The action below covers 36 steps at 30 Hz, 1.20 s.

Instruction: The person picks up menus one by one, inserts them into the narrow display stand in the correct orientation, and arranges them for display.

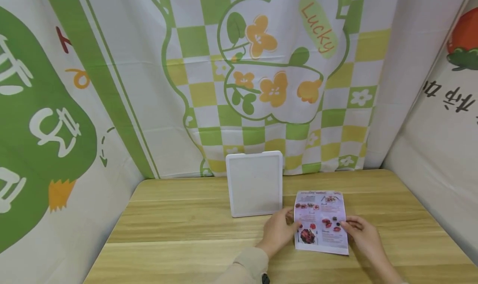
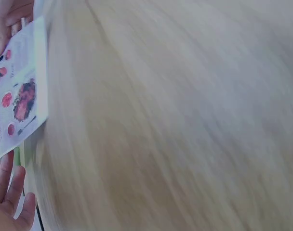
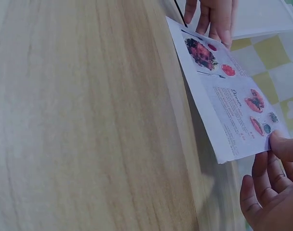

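Head: pale menu sheet w/ food pics.

- A green-checked cloth is hanging behind a wood-grain table.
- Printed sheets are walling in both sides.
- Together they are forming a makeshift, screened-off booth.

Wood-grain table with rounded back corners, and right behind it a cloth hanging in green, yellow and white checks, orange flowers, "Lucky" printed up top. Pale left wall has a big green patch with white characters; right wall's got a red tomato print. Light's pretty soft.
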Each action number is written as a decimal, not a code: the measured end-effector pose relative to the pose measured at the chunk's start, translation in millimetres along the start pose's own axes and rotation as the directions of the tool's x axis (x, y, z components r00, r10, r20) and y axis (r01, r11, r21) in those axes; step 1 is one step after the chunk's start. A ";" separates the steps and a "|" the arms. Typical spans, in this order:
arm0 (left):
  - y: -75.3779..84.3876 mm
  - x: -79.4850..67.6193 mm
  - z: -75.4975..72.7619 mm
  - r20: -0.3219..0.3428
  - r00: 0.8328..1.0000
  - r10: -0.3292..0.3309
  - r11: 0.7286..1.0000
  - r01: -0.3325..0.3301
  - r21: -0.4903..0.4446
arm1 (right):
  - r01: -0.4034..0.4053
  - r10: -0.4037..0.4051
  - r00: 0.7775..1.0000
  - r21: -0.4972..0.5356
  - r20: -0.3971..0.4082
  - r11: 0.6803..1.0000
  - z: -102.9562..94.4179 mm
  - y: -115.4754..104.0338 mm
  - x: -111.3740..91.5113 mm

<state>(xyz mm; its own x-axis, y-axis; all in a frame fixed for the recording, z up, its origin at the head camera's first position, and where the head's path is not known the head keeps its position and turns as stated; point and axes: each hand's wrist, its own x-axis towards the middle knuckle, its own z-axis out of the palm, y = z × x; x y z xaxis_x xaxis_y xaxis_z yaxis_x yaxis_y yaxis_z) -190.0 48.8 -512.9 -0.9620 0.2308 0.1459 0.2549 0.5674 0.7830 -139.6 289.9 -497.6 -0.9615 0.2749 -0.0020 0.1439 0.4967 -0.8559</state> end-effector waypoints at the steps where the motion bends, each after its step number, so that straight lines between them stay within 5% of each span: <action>1: 0.3 0.3 0.1 -0.005 1.000 -0.011 0.999 0.010 -0.031 | 0.011 -0.011 1.000 0.004 -0.008 1.000 0.6 0.4 -0.5; 11: 7.1 -0.4 -5.9 -0.039 0.997 -0.073 0.984 0.066 -0.168 | 0.109 -0.109 0.990 -0.011 -0.086 0.994 0.7 1.0 -5.8; 18: 10.7 -2.2 -12.1 -0.033 0.996 -0.085 0.983 0.079 -0.168 | 0.075 -0.074 0.990 0.010 -0.118 0.997 -0.5 -7.3 -11.8; 28: 15.2 -17.1 -25.0 -0.040 0.998 -0.040 0.988 0.034 -0.150 | 0.206 -0.219 0.955 -0.088 -0.199 0.975 3.0 -19.9 -27.7; 36: 18.1 -22.7 -37.8 -0.069 0.997 -0.042 0.990 0.032 -0.139 | 0.169 -0.188 0.965 -0.114 -0.182 0.979 0.4 -30.9 -36.9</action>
<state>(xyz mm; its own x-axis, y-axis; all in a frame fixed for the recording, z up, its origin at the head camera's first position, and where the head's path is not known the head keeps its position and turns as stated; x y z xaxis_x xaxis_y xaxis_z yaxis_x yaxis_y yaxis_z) -167.2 24.0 -479.2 -0.9763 0.1519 0.1539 0.2075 0.4587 0.8640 -108.7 264.1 -471.3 -0.9124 0.3219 0.2528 0.0053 0.6269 -0.7791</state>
